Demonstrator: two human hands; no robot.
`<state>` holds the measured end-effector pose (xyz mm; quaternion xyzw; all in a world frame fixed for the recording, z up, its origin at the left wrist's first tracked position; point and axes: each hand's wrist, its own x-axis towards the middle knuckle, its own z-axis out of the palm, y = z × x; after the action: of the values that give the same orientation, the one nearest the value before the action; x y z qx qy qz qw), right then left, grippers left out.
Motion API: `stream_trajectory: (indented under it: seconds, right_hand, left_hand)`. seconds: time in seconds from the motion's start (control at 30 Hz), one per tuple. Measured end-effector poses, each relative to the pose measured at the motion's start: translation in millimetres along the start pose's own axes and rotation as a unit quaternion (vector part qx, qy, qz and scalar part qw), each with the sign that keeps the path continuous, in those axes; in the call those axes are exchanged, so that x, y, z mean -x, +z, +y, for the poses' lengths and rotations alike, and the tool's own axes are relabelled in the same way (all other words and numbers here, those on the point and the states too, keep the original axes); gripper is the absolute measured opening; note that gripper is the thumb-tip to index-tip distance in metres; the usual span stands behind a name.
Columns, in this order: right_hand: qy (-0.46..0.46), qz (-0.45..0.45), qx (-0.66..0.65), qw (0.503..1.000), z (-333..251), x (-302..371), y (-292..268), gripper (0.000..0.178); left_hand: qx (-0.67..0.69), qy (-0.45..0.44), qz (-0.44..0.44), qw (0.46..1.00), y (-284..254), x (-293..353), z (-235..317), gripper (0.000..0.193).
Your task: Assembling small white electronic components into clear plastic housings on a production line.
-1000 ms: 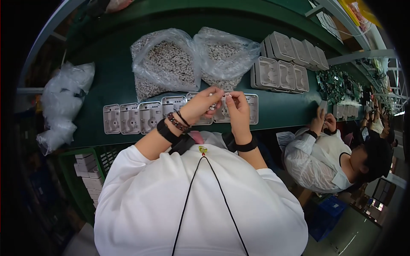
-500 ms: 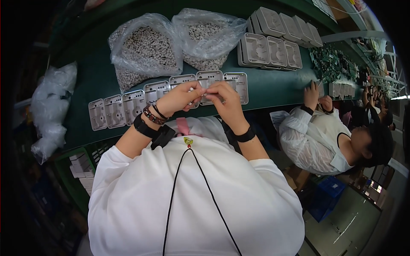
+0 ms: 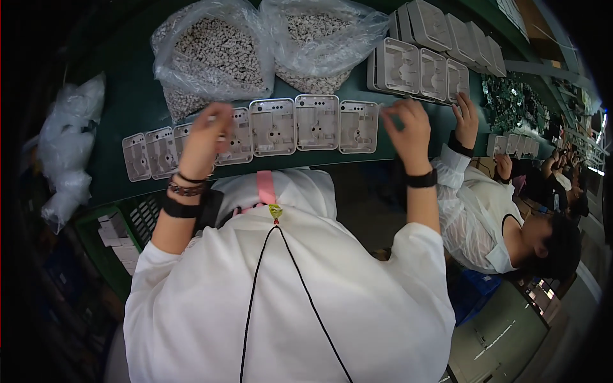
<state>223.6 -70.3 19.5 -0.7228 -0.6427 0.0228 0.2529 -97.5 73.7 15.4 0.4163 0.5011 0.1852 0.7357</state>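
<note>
A row of several light-grey plastic housings (image 3: 272, 131) lies along the table's near edge, open side up, with small holes and ribs inside. Over the row's left part, my left hand (image 3: 207, 137) is blurred by motion, its fingers curled around small white pieces (image 3: 221, 138). Part of the housings beneath it is hidden. Beside the rightmost housing (image 3: 358, 127), my right hand (image 3: 410, 131) has its thumb and forefinger tips close together in a pinch. Whatever lies between those tips is too small to make out.
Two clear bags of small whitish parts (image 3: 217, 57) (image 3: 316, 48) stand behind the row. Stacked grey housings (image 3: 401, 67) sit at the back right, beyond them green circuit boards (image 3: 517, 102). Crumpled plastic (image 3: 71, 150) hangs at left. A co-worker's hand (image 3: 466, 121) is close to my right hand.
My hands were together over the middle of the row; now they are apart, the left moved left and the right moved right. The co-worker's near hand has shifted slightly.
</note>
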Motion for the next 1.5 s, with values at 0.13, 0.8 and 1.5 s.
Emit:
stream_trajectory:
  seconds: [0.13, 0.8, 1.5]
  right_hand:
    - [-0.027, -0.074, 0.053, 0.996, 46.7, 19.0, 35.6, 0.011]
    - [-0.06, -0.091, 0.049, 0.993, 60.1, 23.1, 73.0, 0.012]
    - [0.075, -0.069, -0.346, 0.933, -159.5, 1.0, 72.4, 0.023]
  left_hand:
    - [0.168, 0.015, 0.058, 0.984, -38.8, 7.7, 10.2, 0.016]
    - [0.261, -0.036, 0.048, 0.964, -44.4, 28.1, -1.7, 0.022]
    - [-0.161, -0.088, -0.243, 0.952, 35.8, 14.1, -3.7, 0.066]
